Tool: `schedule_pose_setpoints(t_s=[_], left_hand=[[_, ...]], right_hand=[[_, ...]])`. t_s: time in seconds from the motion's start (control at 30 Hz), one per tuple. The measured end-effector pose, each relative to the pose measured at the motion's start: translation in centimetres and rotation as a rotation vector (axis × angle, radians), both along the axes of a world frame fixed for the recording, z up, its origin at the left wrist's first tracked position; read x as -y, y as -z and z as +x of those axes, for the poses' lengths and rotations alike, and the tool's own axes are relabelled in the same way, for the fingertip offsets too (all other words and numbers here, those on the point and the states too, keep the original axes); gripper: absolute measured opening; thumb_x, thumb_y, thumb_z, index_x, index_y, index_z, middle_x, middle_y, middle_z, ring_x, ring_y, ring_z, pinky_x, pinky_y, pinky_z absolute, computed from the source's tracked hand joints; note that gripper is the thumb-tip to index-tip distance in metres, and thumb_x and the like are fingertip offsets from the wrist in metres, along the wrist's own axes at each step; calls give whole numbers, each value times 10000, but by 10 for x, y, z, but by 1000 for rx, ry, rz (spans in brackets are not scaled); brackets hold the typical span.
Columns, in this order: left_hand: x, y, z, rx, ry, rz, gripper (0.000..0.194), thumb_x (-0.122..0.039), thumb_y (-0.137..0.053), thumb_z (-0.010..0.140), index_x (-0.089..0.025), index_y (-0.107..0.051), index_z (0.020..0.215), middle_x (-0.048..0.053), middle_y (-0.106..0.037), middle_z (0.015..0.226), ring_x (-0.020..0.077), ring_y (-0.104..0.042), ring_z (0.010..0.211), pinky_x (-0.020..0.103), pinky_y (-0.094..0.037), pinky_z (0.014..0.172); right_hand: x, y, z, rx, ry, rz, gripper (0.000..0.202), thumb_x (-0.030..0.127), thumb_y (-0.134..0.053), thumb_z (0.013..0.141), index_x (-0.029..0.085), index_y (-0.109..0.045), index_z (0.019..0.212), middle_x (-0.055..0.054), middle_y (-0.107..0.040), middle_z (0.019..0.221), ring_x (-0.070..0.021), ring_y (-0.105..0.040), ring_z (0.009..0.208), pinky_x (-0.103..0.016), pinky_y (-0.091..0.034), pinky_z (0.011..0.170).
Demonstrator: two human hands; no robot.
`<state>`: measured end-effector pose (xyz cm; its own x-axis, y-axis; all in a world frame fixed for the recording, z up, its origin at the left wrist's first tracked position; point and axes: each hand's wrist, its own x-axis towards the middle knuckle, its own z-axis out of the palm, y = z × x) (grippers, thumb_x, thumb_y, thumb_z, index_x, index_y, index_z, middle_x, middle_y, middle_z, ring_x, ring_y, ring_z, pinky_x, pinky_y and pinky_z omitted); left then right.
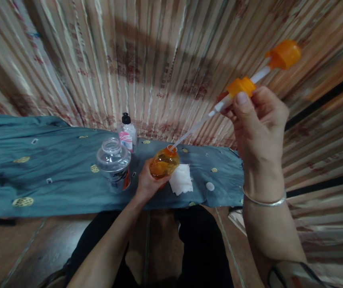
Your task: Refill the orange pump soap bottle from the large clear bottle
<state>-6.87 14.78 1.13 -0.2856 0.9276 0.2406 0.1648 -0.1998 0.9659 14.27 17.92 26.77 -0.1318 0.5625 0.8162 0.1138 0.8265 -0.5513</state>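
Observation:
My left hand [150, 183] is wrapped round an orange see-through bottle [164, 163], which stands tilted a little to the right over the cloth. Up at the right, my right hand [257, 120] pinches the orange collar of a pump dispenser top [241, 86]. An orange pump head tops its white stem, above my fingers. From the collar a pale dip tube slants down to the left, its lower end at the mouth of the orange bottle. How far the tube reaches inside is hard to see.
Left of the bottle stand an open clear plastic jar [113, 164] and a small bottle with a black cap [128, 134]. A white tissue [181, 179] and a white round piece [210, 186] lie on the teal cloth [60, 168]. Behind hangs a pleated curtain [147, 60].

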Motion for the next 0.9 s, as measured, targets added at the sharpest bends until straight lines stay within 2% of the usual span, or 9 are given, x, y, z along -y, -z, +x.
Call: schedule_pose_setpoints(t_s=[0.17,0.33,0.4,0.47,0.57,0.63,0.73,0.83,0.9], left_hand=[[0,2,1,3,26,14,802,-332,-1081,596,-240,-672,1280,88,-870,1233,344,-868,1154,523,-710,1053],[1,0,1,-5,27,16,797,-331,-1078,603,-236,-666,1279,93,-866,1231,348,-867,1153,522,-716,1038],[1,-1,0,-10,27,16,791,-332,-1075,606,-242,-668,1279,84,-869,1227,344,-867,1153,519,-714,1045],[1,-2,0,-16,28,14,793,-333,-1075,605,-248,-671,1281,76,-870,1229,338,-866,1154,511,-712,1048],[1,-3,-2,-22,27,7,809,-340,-1081,594,-243,-671,1285,81,-869,1230,345,-866,1155,513,-711,1045],[1,-3,-2,-23,22,1,810,-348,-1083,588,-233,-672,1277,94,-868,1233,356,-866,1159,527,-709,1050],[0,-4,-3,-24,12,-9,811,-360,-1086,573,-226,-676,1259,102,-871,1227,366,-867,1160,541,-705,1058],[0,-4,-3,-27,-3,-13,817,-356,-1088,560,-237,-680,1258,83,-875,1228,357,-866,1168,531,-699,1071],[0,-3,-4,-31,-14,-15,811,-351,-1085,564,-246,-682,1260,70,-877,1226,348,-864,1178,520,-696,1079]], right_hand=[[0,-7,-4,12,3,-46,454,666,-955,919,254,-790,1015,-4,-811,948,-196,-740,824,-391,-646,842],[-4,-10,-5,61,66,-98,456,729,-913,923,305,-747,950,-25,-809,955,-252,-753,859,-447,-664,875],[-4,-10,-7,44,95,-90,507,770,-926,880,304,-731,916,0,-783,884,-239,-744,824,-428,-660,853],[-2,-9,-8,8,99,-64,525,755,-955,851,284,-728,898,30,-749,817,-202,-710,758,-389,-643,814],[3,-9,-8,3,37,-121,435,661,-967,884,276,-770,941,14,-799,899,-185,-730,784,-381,-646,844],[6,-9,-4,7,55,-117,414,646,-960,893,280,-772,938,12,-804,903,-189,-745,797,-391,-658,853],[10,-13,11,-23,123,-53,422,650,-967,883,275,-778,927,22,-788,863,-193,-762,808,-398,-673,842],[12,-21,42,-101,158,20,422,668,-1015,818,305,-825,918,25,-799,885,-191,-782,819,-375,-676,786],[9,-25,67,-147,230,126,447,680,-1036,779,300,-840,913,24,-790,850,-156,-720,691,-309,-600,628]])
